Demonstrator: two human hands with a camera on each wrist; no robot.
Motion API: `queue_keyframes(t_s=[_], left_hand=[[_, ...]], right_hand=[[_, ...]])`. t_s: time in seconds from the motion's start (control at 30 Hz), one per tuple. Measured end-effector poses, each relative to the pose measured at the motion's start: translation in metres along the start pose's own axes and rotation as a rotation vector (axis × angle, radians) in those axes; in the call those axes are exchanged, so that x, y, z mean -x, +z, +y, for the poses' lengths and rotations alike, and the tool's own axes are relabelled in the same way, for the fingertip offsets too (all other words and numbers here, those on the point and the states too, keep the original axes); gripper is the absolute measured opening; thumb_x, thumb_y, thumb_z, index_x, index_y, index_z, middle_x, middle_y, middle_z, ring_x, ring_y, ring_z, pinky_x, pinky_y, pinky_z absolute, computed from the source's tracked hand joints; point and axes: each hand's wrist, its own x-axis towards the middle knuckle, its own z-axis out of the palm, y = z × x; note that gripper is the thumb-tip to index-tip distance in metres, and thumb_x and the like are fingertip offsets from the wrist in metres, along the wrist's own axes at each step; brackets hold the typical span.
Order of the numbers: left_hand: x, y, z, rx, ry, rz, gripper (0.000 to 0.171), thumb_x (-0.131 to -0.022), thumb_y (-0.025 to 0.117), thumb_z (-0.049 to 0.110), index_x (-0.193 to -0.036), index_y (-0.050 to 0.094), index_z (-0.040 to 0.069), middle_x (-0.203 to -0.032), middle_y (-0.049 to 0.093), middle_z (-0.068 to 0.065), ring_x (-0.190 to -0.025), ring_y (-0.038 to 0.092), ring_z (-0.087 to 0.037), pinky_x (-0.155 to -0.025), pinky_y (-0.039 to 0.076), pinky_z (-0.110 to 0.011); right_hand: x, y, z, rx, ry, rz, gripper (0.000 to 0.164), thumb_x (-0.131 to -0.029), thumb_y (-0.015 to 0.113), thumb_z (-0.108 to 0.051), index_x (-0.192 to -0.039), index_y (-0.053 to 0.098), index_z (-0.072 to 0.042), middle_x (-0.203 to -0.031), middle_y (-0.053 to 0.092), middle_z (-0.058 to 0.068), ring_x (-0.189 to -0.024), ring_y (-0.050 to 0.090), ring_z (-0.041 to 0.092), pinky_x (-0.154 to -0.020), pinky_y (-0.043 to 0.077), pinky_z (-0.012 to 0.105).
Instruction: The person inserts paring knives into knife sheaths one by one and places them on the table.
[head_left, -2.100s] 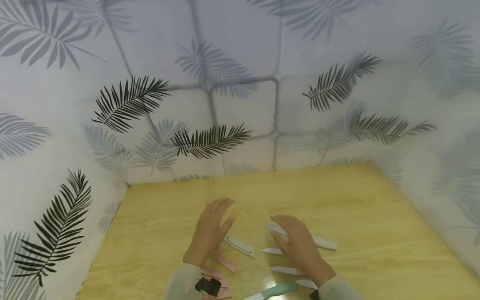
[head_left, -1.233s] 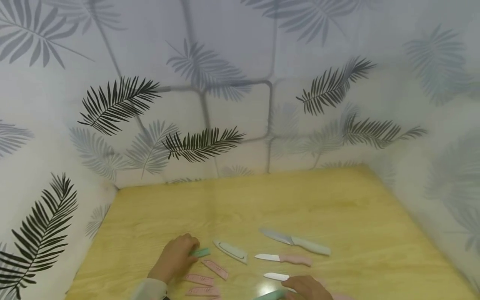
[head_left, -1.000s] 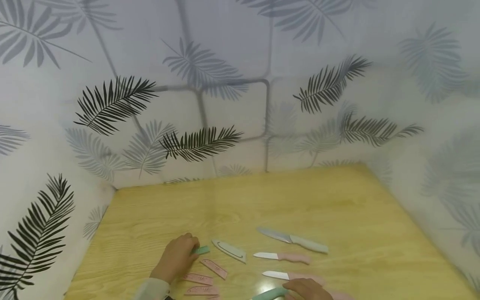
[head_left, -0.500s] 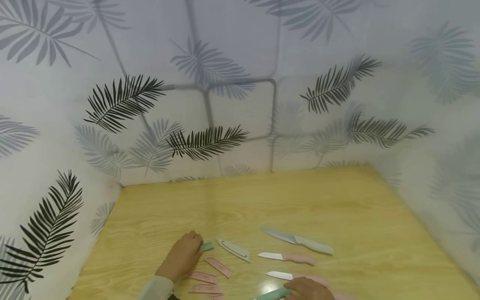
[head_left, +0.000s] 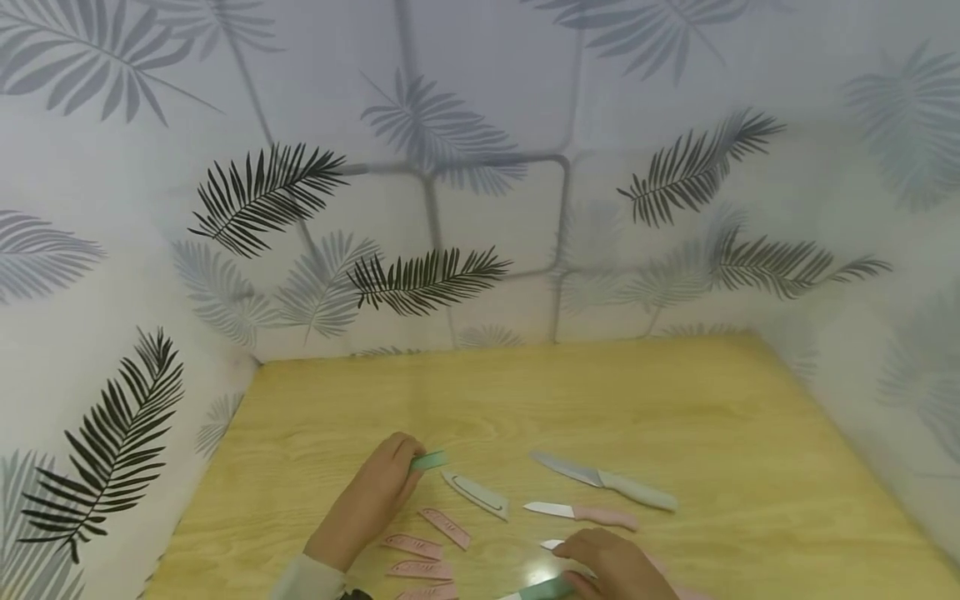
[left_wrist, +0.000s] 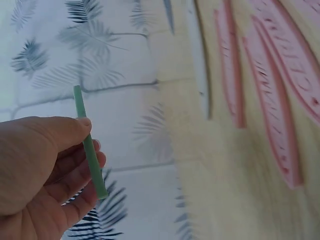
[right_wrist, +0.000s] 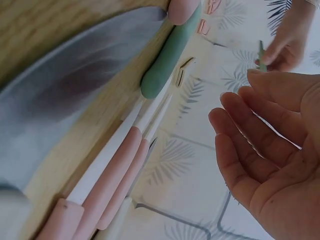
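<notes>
My left hand (head_left: 378,487) pinches a green knife sheath (head_left: 429,460) between thumb and fingers. In the left wrist view the sheath (left_wrist: 90,145) is seen edge-on, above the table. My right hand (head_left: 611,567) hovers over the knives at the front, fingers loosely bent with nothing between them in the right wrist view. Beside it lies a knife with a green handle (head_left: 546,588), its blade partly out of frame. A pink-handled knife (head_left: 600,517) and a large knife with a pale handle (head_left: 637,492) lie farther back. The right hand hides much of another pink-handled knife.
Several pink sheaths (head_left: 414,547) lie in a column at the left, one marked with lettering. A pale sheath (head_left: 476,495) lies between them and the knives. The wood-look table (head_left: 487,400) meets leaf-patterned walls (head_left: 420,225) at the back and sides.
Both hands came down apart, and the left took hold of the green sheath. In the last half second it raised the sheath away from the table, while the right hand shifted slightly back.
</notes>
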Motion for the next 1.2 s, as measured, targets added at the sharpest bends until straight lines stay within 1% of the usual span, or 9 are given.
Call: queue_keyframes(t_s=[0.2, 0.37, 0.5, 0.67, 0.73, 0.87, 1.0, 1.1, 1.2], left_hand=[[-0.004, -0.019, 0.021, -0.045, 0.042, 0.016, 0.024, -0.088, 0.068, 0.006, -0.108, 0.057, -0.001, -0.106, 0.058, -0.008, -0.099, 0.057, -0.02, -0.088, 0.053, -0.029], [-0.006, -0.027, 0.032, -0.067, 0.126, 0.097, 0.027, -0.085, 0.071, 0.005, -0.107, 0.056, 0.001, -0.105, 0.058, -0.007, -0.098, 0.057, -0.019, -0.085, 0.053, -0.029], [-0.006, -0.029, 0.038, -0.07, 0.173, 0.146, 0.031, -0.08, 0.074, 0.004, -0.105, 0.056, 0.001, -0.103, 0.058, -0.006, -0.096, 0.057, -0.018, -0.081, 0.053, -0.028], [-0.005, -0.029, 0.043, -0.058, 0.219, 0.18, 0.023, -0.084, 0.07, 0.007, -0.104, 0.058, 0.001, -0.102, 0.059, -0.006, -0.095, 0.059, -0.019, -0.081, 0.055, -0.03], [-0.004, -0.029, 0.044, -0.048, 0.223, 0.182, 0.017, -0.091, 0.063, 0.012, -0.104, 0.058, 0.001, -0.103, 0.06, -0.006, -0.094, 0.059, -0.018, -0.081, 0.055, -0.031], [-0.004, -0.028, 0.046, -0.044, 0.222, 0.19, 0.016, -0.094, 0.059, 0.014, -0.104, 0.059, 0.002, -0.103, 0.06, -0.005, -0.092, 0.061, -0.017, -0.079, 0.056, -0.032], [-0.002, -0.026, 0.046, -0.062, 0.229, 0.209, 0.017, -0.098, 0.053, 0.017, -0.104, 0.059, 0.002, -0.102, 0.06, -0.005, -0.09, 0.063, -0.016, -0.077, 0.057, -0.031], [-0.001, -0.026, 0.045, -0.068, 0.226, 0.221, 0.026, -0.103, 0.043, 0.022, -0.103, 0.06, 0.002, -0.102, 0.061, -0.005, -0.089, 0.063, -0.016, -0.075, 0.057, -0.031], [-0.001, -0.027, 0.046, -0.068, 0.227, 0.231, 0.03, -0.103, 0.04, 0.023, -0.102, 0.061, 0.002, -0.101, 0.061, -0.005, -0.088, 0.064, -0.016, -0.075, 0.057, -0.03]], right_hand=[[-0.007, 0.005, 0.003, 0.003, -0.063, -0.085, 0.02, -0.078, 0.076, -0.008, -0.097, 0.07, -0.006, -0.094, 0.069, 0.001, -0.086, 0.064, 0.014, -0.073, 0.056, 0.024], [-0.013, 0.015, 0.004, 0.068, -0.163, -0.042, 0.018, -0.076, 0.078, -0.007, -0.093, 0.071, -0.008, -0.09, 0.067, -0.002, -0.084, 0.059, 0.01, -0.073, 0.052, 0.019], [-0.02, 0.02, 0.002, 0.087, -0.188, -0.055, 0.015, -0.074, 0.079, -0.011, -0.087, 0.071, -0.011, -0.085, 0.066, -0.005, -0.078, 0.056, 0.004, -0.07, 0.048, 0.015], [-0.028, 0.024, -0.003, 0.05, -0.145, -0.197, 0.013, -0.075, 0.079, -0.018, -0.084, 0.071, -0.014, -0.08, 0.064, -0.01, -0.072, 0.049, -0.004, -0.066, 0.042, 0.01], [-0.03, 0.025, -0.005, 0.041, -0.092, -0.279, 0.012, -0.076, 0.078, -0.02, -0.085, 0.072, -0.015, -0.08, 0.063, -0.012, -0.072, 0.045, -0.005, -0.066, 0.041, 0.01], [-0.035, 0.029, -0.009, 0.058, 0.021, -0.412, 0.01, -0.079, 0.076, -0.023, -0.086, 0.073, -0.016, -0.081, 0.061, -0.014, -0.072, 0.043, -0.004, -0.067, 0.043, 0.012], [-0.037, 0.031, -0.013, 0.099, 0.066, -0.455, 0.028, -0.079, 0.073, -0.041, -0.087, 0.073, -0.013, -0.078, 0.058, -0.013, -0.07, 0.044, -0.003, -0.065, 0.045, 0.012], [-0.039, 0.032, -0.015, 0.125, 0.065, -0.459, 0.049, -0.077, 0.066, -0.057, -0.087, 0.073, -0.009, -0.076, 0.056, -0.012, -0.067, 0.042, -0.003, -0.063, 0.044, 0.01], [-0.04, 0.033, -0.016, 0.152, 0.047, -0.466, 0.059, -0.078, 0.06, -0.065, -0.087, 0.073, -0.008, -0.074, 0.055, -0.011, -0.066, 0.04, -0.002, -0.062, 0.044, 0.01]])
